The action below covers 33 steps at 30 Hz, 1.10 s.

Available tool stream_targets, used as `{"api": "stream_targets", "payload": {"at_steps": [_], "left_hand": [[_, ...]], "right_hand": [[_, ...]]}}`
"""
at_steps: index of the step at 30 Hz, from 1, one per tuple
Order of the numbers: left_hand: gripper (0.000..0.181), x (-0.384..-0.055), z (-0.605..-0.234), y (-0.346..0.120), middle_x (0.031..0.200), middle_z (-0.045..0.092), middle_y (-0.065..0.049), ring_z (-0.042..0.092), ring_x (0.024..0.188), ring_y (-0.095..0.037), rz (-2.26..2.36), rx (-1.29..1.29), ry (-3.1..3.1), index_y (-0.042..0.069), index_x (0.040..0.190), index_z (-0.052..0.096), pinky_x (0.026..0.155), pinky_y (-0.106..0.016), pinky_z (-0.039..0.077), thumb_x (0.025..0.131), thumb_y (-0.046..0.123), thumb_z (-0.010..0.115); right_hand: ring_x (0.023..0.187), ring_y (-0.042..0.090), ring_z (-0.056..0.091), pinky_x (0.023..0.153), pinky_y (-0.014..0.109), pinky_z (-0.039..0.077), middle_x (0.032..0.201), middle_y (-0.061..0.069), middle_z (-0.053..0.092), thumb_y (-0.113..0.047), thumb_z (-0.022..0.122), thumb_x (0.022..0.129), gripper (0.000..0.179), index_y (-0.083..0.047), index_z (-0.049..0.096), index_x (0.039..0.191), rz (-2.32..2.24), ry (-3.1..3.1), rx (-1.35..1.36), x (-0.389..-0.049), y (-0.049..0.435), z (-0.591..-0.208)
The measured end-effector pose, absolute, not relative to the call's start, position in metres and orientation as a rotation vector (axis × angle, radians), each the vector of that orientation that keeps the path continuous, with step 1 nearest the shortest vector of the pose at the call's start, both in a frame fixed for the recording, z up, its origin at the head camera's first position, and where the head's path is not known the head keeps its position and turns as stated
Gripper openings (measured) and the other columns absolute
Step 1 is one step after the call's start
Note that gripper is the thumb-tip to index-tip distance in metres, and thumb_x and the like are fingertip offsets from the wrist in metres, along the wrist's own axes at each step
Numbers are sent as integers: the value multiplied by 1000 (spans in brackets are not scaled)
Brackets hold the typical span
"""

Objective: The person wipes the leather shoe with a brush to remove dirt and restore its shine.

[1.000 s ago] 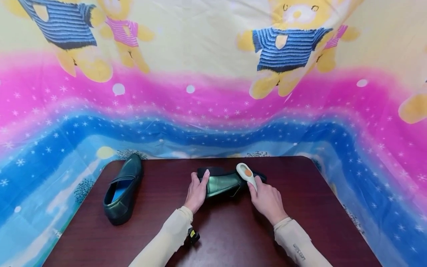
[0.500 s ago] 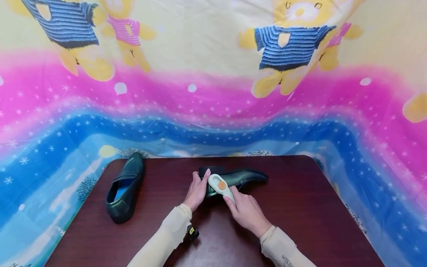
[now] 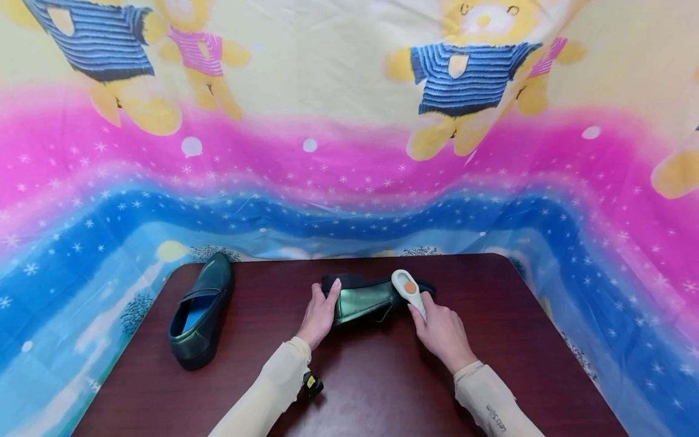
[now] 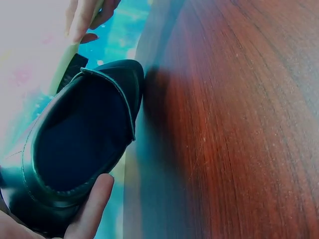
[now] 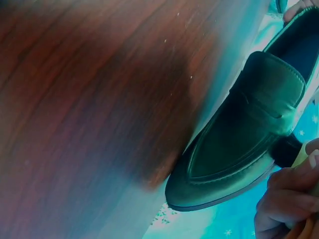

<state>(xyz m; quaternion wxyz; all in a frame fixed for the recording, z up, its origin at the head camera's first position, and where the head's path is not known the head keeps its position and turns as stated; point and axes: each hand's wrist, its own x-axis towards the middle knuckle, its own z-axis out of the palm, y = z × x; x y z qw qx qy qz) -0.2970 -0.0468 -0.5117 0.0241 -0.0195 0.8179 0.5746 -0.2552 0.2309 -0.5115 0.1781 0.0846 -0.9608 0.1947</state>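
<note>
A dark green loafer (image 3: 363,302) is turned on its side near the back of the table, with its toe to the right. My left hand (image 3: 321,312) grips it round the heel; in the left wrist view a finger (image 4: 94,204) lies along the collar. My right hand (image 3: 443,328) holds a shoe brush (image 3: 406,285) by its pale handle, an orange dot on its oval head. Dark bristles (image 5: 288,151) meet the side of the loafer behind the toe in the right wrist view. The brush head hides part of the forefoot in the head view.
The matching loafer (image 3: 202,312) stands upright at the left of the dark red-brown wooden table (image 3: 360,388), its blue insole showing. A patterned cloth with bears (image 3: 349,152) hangs round the table's back and sides. A small black device (image 3: 312,385) sits at the left wrist.
The brush went left along the loafer to the heel half a second ago, and is now back at the right near the toe. The left hand keeps its hold on the heel.
</note>
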Motion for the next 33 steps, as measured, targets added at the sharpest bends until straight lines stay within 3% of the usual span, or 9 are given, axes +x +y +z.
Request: {"api": "stream_targets", "payload": {"at_steps": [6,10,14,16,22,27,33], "left_hand": [[100,-297,-508,-47,156,43,-27,43,145,-38,1784,-89,2493,-1,154,28,116,-57,35,96,81,37],[109,-297,-504,-47,167,25,-26,28,154,-39,1784,-93,2469,-4,162,13,122,-58,28,97,80,38],[104,-296,-502,-47,152,40,-31,51,135,-43,1848,-97,2350,-5,158,18,104,-55,50,98,77,41],[101,-296,-503,-47,144,45,-31,56,126,-41,1857,-100,2330,-6,155,21,94,-51,55,99,76,41],[97,-295,-505,-48,131,50,-27,65,106,-31,1936,-113,2244,-3,150,27,81,-47,61,97,76,46],[90,-296,-506,-49,119,56,-24,68,82,-20,2018,-93,2141,0,146,29,75,-50,62,98,74,48],[84,-295,-500,-48,116,59,-22,68,80,-19,2029,-81,2130,3,140,32,76,-51,62,97,73,49]], "right_hand": [[49,16,42,49,32,34,61,0,45,-35,56,107,26,-10,51,112,668,-2755,232,-254,224,-509],[52,10,41,50,28,35,64,-6,44,-35,57,107,23,-13,53,113,733,-2726,393,-246,205,-507],[53,2,39,49,23,34,68,-13,43,-35,60,106,21,-16,55,111,700,-2701,610,-237,183,-508],[53,0,37,49,21,33,69,-15,42,-36,60,106,22,-15,54,109,659,-2689,685,-234,174,-509],[52,1,38,47,21,32,69,-15,45,-37,63,104,23,-15,55,108,615,-2670,702,-237,170,-512],[48,10,38,45,28,31,63,-6,46,-32,68,101,23,-14,54,106,574,-2680,469,-248,196,-511],[46,15,38,44,31,31,60,0,46,-33,62,104,25,-10,53,109,580,-2738,281,-255,221,-504]]}}
